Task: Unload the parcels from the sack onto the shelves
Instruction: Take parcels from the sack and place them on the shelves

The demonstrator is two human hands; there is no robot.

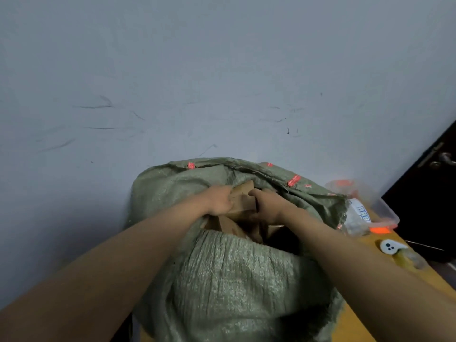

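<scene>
I am gripping a brown cardboard parcel [243,199] in the mouth of the green woven sack [237,272], left hand [220,200] and right hand [265,206] curling round its opposite ends, equally near, long axis running between them.

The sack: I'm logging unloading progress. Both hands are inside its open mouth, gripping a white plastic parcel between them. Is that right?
Not quite. The head view shows the left hand and right hand inside the open mouth of the sack, but the parcel they grip between them is brown cardboard, not white plastic.
</scene>
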